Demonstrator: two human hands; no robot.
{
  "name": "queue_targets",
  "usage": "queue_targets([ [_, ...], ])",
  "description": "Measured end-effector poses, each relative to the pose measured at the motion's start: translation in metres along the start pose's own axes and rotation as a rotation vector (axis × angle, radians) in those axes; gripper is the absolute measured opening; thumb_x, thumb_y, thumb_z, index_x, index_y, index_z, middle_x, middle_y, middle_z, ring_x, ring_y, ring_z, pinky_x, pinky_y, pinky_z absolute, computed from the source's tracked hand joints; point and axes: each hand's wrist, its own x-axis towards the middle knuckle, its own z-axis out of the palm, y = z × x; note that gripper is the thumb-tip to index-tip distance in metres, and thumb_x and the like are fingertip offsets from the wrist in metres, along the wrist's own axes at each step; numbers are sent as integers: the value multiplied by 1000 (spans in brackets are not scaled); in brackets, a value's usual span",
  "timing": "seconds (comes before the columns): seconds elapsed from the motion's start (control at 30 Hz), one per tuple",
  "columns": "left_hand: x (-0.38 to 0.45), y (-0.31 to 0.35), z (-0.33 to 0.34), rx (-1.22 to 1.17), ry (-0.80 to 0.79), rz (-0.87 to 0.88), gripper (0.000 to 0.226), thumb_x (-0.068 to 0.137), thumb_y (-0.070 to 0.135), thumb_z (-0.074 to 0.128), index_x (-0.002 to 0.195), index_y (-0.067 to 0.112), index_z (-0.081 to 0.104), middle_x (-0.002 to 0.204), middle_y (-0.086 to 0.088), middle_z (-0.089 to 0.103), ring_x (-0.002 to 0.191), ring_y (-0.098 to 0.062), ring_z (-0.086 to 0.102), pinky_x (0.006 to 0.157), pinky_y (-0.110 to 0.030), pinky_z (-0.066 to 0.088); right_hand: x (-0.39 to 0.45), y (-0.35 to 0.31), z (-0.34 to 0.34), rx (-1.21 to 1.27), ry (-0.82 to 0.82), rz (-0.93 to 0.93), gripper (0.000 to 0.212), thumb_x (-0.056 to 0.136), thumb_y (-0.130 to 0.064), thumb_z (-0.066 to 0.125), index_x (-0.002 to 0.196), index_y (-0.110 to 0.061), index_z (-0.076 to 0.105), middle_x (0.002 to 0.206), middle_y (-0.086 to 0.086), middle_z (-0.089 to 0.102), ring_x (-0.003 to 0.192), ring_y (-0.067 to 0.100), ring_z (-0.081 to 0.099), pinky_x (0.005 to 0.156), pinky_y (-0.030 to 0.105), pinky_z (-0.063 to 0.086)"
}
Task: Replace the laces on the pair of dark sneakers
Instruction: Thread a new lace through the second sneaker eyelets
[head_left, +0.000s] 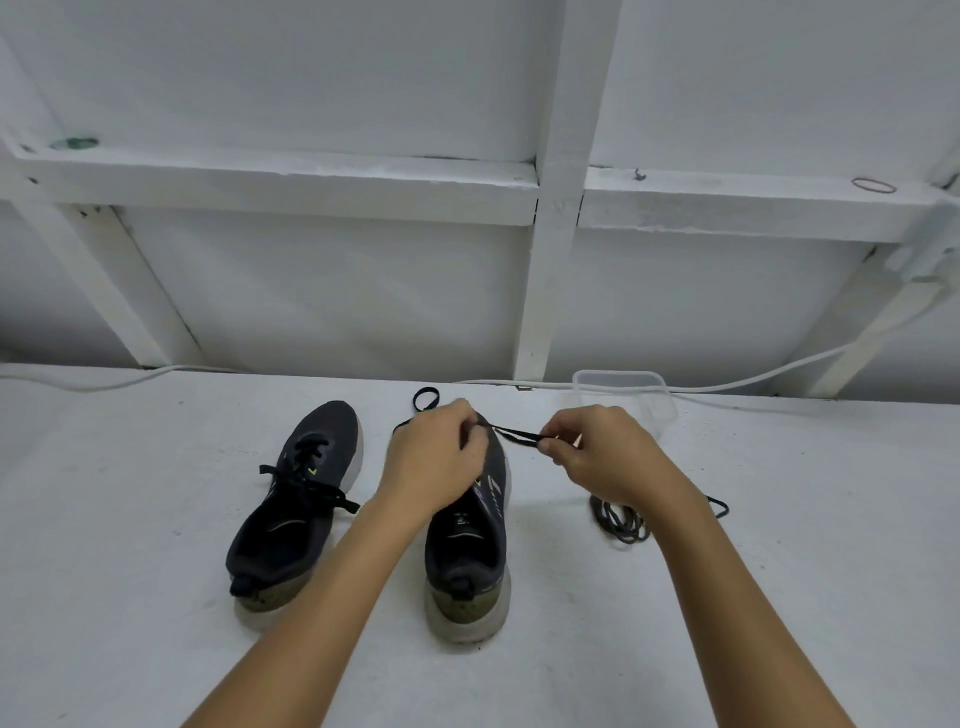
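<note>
Two dark sneakers stand side by side on a white table, toes pointing away from me. The left sneaker (296, 499) is laced with a black lace tied loosely. Over the toe end of the right sneaker (467, 551) my left hand (436, 462) pinches a black lace (514, 435). My right hand (597, 452) grips the same lace a short way to the right, so it runs taut between both hands. A loop of this lace (425, 400) lies beyond the shoe's toe. My left hand hides the shoe's eyelets.
A coiled grey-brown lace (621, 519) lies on the table right of the right sneaker, under my right forearm. A clear plastic container (631, 397) sits at the back by the white framed wall. A white cable (779, 371) runs along the table's far edge.
</note>
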Motion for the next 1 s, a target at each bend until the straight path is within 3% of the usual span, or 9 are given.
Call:
queue_targets([
  [0.1,-4,-18,-3,-70,133,-227,9,93,22,52,91,17,59,84,4,65,85,-27,59,66,-35,44,-1,11,-6,-60,12,33,10,96,-36,64,91,-38,71,84,-16,71,81,8,63,69,28,48],
  [0.2,-11,-21,-6,-1,31,52,47,89,11,55,135,23,56,130,8,60,122,-21,46,94,-38,42,-2,4,-5,-33,48,-28,10,96,-37,65,90,-37,73,83,-16,72,78,8,63,70,29,49],
  [0.27,-9,-8,-6,-9,-73,285,56,92,20,60,146,28,47,140,12,53,130,-15,38,102,-36,34,0,-9,-1,-41,68,-115,11,95,-38,66,96,-34,76,86,-15,73,79,9,61,71,29,48],
  [0.43,2,4,-12,59,-55,311,19,98,29,60,109,22,74,101,7,73,99,-22,59,90,-43,45,2,-23,-2,-72,114,-172,11,94,-39,66,94,-36,77,86,-16,73,80,7,58,64,27,39],
  [0.63,-1,-33,-38,64,323,-94,7,88,19,58,85,17,65,85,5,63,91,-29,58,75,-39,45,-2,7,-12,-65,69,-17,17,100,-31,58,95,-35,74,83,-20,71,77,1,59,63,23,41],
  [0.7,-2,-36,-39,124,237,-16,27,86,25,58,110,18,67,115,2,64,113,-29,53,88,-42,43,-3,4,-11,-55,72,-41,17,101,-30,57,96,-35,73,83,-21,71,76,-1,59,61,22,39],
  [0.8,-4,-17,-31,101,-39,300,67,88,43,60,150,27,42,153,6,44,144,-21,32,118,-49,24,-1,-12,-5,-15,92,-127,16,99,-30,60,91,-33,73,78,-21,69,70,-3,56,62,24,38],
  [0.87,-2,-2,-20,74,-160,400,57,95,42,61,148,32,44,145,10,52,140,-15,36,120,-47,15,0,-23,-3,-5,99,-177,16,98,-30,61,87,-33,72,73,-19,67,68,-3,54,60,22,34],
  [1.0,5,2,-19,-102,-131,360,16,99,20,59,106,16,73,92,4,71,88,-16,61,89,-37,45,0,-23,-2,-15,79,-150,15,98,-32,61,93,-36,74,84,-18,72,72,1,57,60,21,36],
])
